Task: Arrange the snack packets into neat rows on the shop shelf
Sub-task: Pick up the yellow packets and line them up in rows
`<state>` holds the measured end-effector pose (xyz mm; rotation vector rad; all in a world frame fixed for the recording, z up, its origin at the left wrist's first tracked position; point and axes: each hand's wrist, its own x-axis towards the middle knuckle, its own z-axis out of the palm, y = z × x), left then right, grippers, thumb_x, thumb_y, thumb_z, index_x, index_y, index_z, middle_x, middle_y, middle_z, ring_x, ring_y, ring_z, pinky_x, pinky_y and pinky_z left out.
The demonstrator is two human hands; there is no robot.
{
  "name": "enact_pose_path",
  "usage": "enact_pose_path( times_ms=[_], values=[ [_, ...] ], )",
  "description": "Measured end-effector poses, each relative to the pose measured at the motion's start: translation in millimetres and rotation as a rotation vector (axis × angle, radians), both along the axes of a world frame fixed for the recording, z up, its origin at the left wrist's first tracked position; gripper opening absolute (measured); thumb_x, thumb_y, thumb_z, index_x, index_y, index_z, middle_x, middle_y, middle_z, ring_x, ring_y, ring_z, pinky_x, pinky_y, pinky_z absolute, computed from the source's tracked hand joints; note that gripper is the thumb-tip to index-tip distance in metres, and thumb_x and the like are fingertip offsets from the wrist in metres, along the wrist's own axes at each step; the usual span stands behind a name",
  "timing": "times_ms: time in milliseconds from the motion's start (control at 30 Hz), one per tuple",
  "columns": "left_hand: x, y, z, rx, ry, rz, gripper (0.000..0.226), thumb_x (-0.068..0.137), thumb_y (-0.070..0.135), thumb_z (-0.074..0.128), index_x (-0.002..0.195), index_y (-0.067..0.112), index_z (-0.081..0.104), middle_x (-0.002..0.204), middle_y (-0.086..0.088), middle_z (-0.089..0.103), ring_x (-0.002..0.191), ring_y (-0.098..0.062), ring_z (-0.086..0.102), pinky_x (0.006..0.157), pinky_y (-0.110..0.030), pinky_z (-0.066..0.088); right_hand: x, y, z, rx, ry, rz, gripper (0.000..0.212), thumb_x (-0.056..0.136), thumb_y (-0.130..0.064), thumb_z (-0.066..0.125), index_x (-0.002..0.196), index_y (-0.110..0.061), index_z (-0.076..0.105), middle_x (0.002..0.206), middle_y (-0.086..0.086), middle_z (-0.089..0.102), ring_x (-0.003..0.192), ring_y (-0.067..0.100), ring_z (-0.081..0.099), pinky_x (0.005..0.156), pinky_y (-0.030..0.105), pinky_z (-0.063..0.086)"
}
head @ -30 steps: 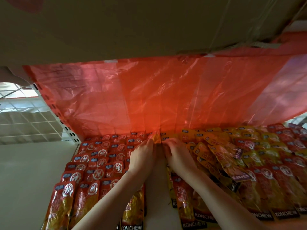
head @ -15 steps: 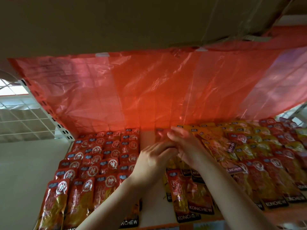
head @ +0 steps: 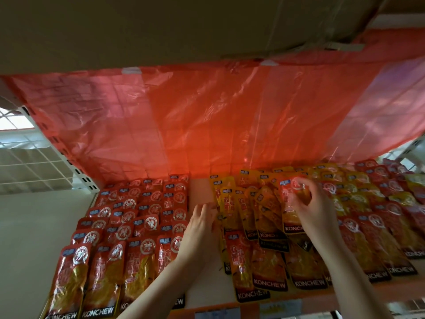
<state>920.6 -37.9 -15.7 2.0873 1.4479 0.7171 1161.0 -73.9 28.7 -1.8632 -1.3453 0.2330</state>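
In the head view, two bare hands reach over one shop shelf (head: 202, 293) under a red plastic sheet (head: 207, 116) that hangs along its back. The right hand (head: 315, 208) has its fingers curled around a red packet (head: 290, 203) and holds it just above the loose yellow packets (head: 243, 203) heaped in the middle of the shelf toward the back edge. The left hand (head: 202, 224) is held with straight fingers, its fingertips at the left side of that heap; whether they touch it I cannot tell. At the left end, the red packets (head: 128, 226) lie in four overlapping rows running from front edge to back. At the right end more mixed packets (head: 379, 215) lie jumbled, too many and too overlapped to count. A bare strip of shelf separates the left rows from the heap.
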Motion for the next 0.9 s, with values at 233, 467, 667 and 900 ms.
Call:
enact_pose_path(
  times_ms=[233,467,667,900],
  values=[
    [15.4,-11.6,4.9,-0.102,0.004,0.028,0.038,0.091,0.007,0.046,0.128,0.014,0.041,0.121,-0.003,0.046,0.104,-0.019,0.051,0.085,-0.029,0.045,8.5,-3.4,-9.0,-0.097,0.032,0.045,0.039,0.09,-0.018,0.06,0.127,-0.011,0.052,0.124,-0.003,0.056,0.102,0.031,0.061,0.084,0.031,0.048],
    [16.9,-16.0,6.2,-0.135,-0.046,0.076,0.037,0.088,0.007,0.053,0.123,0.013,0.043,0.117,-0.003,0.044,0.097,-0.021,0.054,0.083,-0.036,0.051,14.7,-1.9,-15.8,-0.119,-0.067,0.011,0.04,0.087,-0.023,0.064,0.124,-0.011,0.054,0.125,0.003,0.057,0.119,0.021,0.05,0.099,0.037,0.042],
    [15.5,-27.9,11.5,-0.104,-0.001,0.126,0.034,0.089,0.023,0.06,0.12,0.017,0.047,0.111,0.0,0.049,0.096,-0.016,0.053,0.079,-0.03,0.049,14.5,-4.7,-16.1,-0.078,-0.057,-0.002,0.036,0.087,-0.014,0.065,0.121,-0.014,0.056,0.12,0.001,0.057,0.113,0.017,0.052,0.088,0.019,0.037],
    [18.8,-42.2,10.1,-0.153,0.055,0.065,0.034,0.087,0.04,0.059,0.115,0.023,0.046,0.101,0.006,0.055,0.087,-0.011,0.056,0.075,-0.028,0.05,15.1,-14.5,-2.9,0.094,0.255,-0.079,0.022,0.089,-0.017,0.061,0.111,-0.017,0.061,0.112,-0.002,0.062,0.091,0.011,0.06,0.077,0.026,0.049]
  ],
)
